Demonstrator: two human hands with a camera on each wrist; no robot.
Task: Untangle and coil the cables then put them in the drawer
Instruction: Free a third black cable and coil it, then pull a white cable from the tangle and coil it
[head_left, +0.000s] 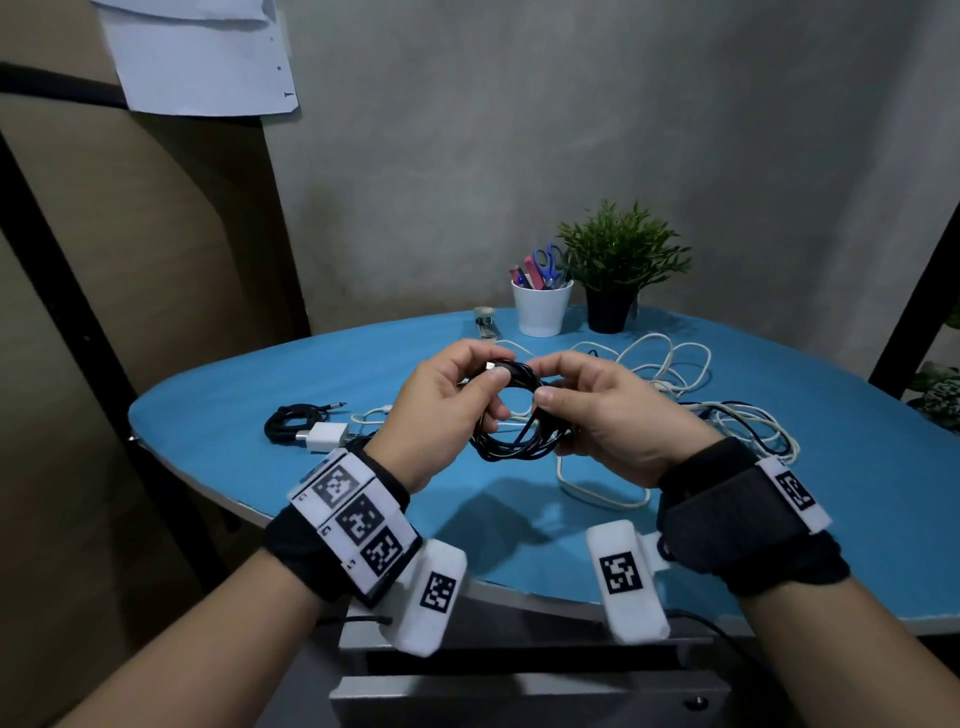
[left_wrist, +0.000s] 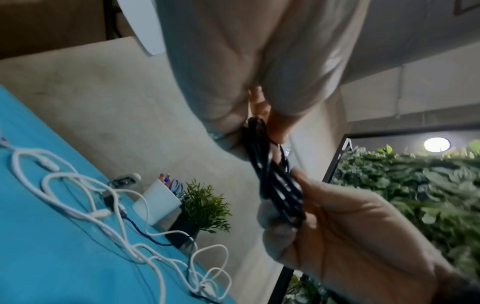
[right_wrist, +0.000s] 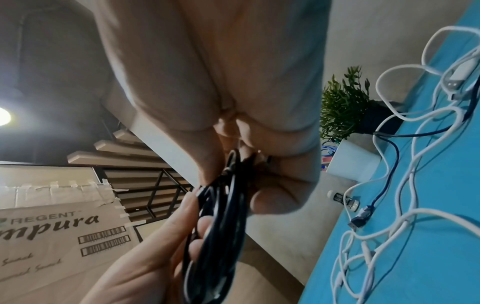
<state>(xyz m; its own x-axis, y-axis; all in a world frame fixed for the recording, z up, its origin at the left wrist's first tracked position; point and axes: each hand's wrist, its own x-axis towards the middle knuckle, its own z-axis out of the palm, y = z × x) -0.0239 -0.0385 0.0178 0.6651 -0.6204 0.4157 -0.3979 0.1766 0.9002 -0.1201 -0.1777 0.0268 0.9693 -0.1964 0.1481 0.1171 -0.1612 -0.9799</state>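
A black cable coil (head_left: 514, 415) hangs above the blue table (head_left: 260, 405), held between both hands. My left hand (head_left: 452, 400) pinches its left side and the plug end at the top. My right hand (head_left: 576, 400) grips its right side, thumb over the strands. The same black coil (left_wrist: 275, 185) shows in the left wrist view, and the black coil (right_wrist: 221, 236) in the right wrist view. A tangle of white cables (head_left: 670, 364) with a dark blue one lies behind and to the right. Another coiled black cable (head_left: 285, 423) lies by a white charger (head_left: 324, 435) at the left.
A white cup (head_left: 540, 306) with scissors and pens and a potted plant (head_left: 618, 270) stand at the table's back edge, a small tape dispenser (head_left: 485, 319) beside them. A grey drawer unit (head_left: 519, 686) sits under the near table edge. A black frame post (head_left: 62, 291) stands left.
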